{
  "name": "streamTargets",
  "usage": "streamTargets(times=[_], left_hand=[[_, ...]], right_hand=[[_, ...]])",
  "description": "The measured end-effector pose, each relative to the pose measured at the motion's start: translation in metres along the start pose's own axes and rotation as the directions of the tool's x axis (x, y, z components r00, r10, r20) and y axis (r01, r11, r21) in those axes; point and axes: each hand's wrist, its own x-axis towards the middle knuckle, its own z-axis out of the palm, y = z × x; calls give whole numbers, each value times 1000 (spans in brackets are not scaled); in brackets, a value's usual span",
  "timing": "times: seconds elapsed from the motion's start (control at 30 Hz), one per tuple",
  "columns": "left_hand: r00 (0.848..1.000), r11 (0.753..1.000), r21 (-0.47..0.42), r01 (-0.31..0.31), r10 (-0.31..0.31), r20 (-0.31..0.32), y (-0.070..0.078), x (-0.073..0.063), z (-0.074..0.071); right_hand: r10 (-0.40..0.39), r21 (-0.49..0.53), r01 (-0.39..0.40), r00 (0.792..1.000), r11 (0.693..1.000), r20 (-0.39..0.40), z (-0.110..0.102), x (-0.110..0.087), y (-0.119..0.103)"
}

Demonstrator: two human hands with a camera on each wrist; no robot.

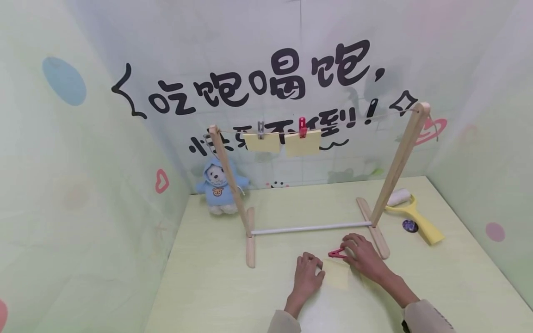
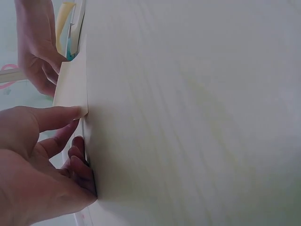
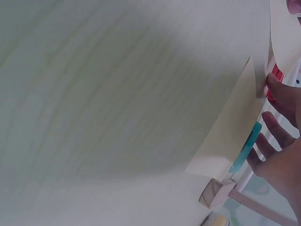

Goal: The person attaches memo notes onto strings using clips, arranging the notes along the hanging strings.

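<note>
My left hand (image 1: pixel 307 276) pinches the corner of a pale yellow paper note (image 1: pixel 336 274) between thumb and finger, close over the table. The note's edge (image 2: pixel 73 87) stands raised in the left wrist view. To its right, my right hand (image 1: pixel 366 260) holds a red clothespin (image 1: pixel 336 253) by one end between thumb and fingertips, its other end pointing left, just behind the note. Under the right hand lie a second yellow note (image 3: pixel 228 125) and a teal clothespin (image 3: pixel 246 148), seen in the right wrist view.
Behind the hands stands a wooden frame (image 1: pixel 397 169) with a white crossbar (image 1: pixel 312 228). On its string a grey clothespin (image 1: pixel 261 130) and a red one (image 1: pixel 302 127) hold notes. A plush toy (image 1: pixel 218 187) sits at back left; a yellow lint roller (image 1: pixel 416 216) and dark disc (image 1: pixel 410 225) lie right.
</note>
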Motion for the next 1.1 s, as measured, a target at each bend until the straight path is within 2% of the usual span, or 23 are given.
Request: streamTargets(times=[0.07,0.1,0.2,0.3,0.33,0.43,0.53,0.6,0.77,0.93,1.0,1.1], left_hand=[[1000,1000,-4,-13,13,-24,-2,-1,2],[1000,1000,-18,-7,6,-15,1,-1,-2],[1000,999,-37,7,-7,-20,-1,0,1],[1000,996,-81,30,-30,1,5,0,-7],[999,995,-96,31,-32,-6,4,1,-7],[996,973,-213,85,-82,23,13,2,-23],[990,929,-343,140,-129,54,13,4,-31],[991,906,-402,131,-122,49,10,5,-33],[997,886,-459,67,-75,0,1,4,-29],[992,865,-493,92,-121,-27,-2,3,-24],[986,860,-496,124,-164,-38,-3,4,-19],[979,853,-504,133,-193,-67,-3,5,-17]], right_hand=[[3,-7,-3,1000,1000,-9,1,-1,1],[0,-11,0,1000,1000,-16,1,-2,2],[-16,-6,16,999,1000,-43,1,-2,4],[-12,17,14,997,1000,-71,-3,0,4],[3,33,0,997,999,-72,-5,0,3],[90,118,-85,995,989,-38,-12,2,-2],[211,228,-210,977,951,21,-20,3,-7],[269,286,-270,962,920,43,-25,3,-9],[334,342,-342,939,875,82,-33,6,-11],[402,393,-424,905,816,141,-41,11,-15],[405,390,-422,905,819,128,-45,14,-16],[348,374,-337,937,864,41,-51,22,-16]])
